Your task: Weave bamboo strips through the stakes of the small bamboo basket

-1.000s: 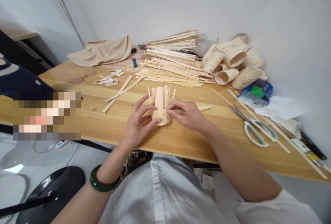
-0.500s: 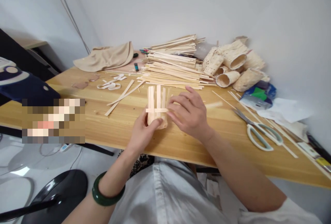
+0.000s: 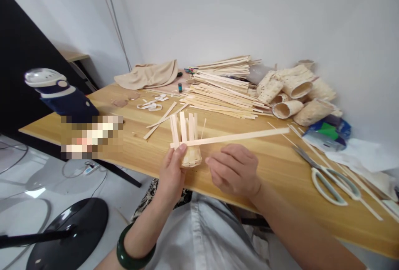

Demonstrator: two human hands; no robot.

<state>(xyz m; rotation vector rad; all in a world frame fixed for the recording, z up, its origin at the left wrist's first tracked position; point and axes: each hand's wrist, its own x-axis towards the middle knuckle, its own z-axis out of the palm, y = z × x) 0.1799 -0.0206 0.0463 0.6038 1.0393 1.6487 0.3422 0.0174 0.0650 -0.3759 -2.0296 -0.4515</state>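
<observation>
My left hand (image 3: 173, 170) grips a small woven basket (image 3: 192, 157) made of pale wood strips, whose upright strips stand up loose at the top. My left thumb presses one end of a long flat wood strip (image 3: 240, 137) against those uprights. The strip runs out to the right, above my right hand, with its far end free. My right hand (image 3: 233, 168) is just right of the basket, fingers curled in; whatever they may hold does not show. A dark green bangle (image 3: 134, 251) is on my left wrist.
White-handled scissors (image 3: 330, 178) lie at right. Behind are a pile of wood strips (image 3: 222, 95), several woven tubes (image 3: 288, 107) and a beige cloth (image 3: 149, 74). Loose strips (image 3: 162, 120) and white tape (image 3: 151, 104) lie left of the basket. A dark blue bottle (image 3: 67, 99) stands farther left.
The view has shifted left. The crosswise strip now shows at full length, stretching right. My right hand has dropped lower and curled its fingers. My left thumb has moved up onto the strip.
</observation>
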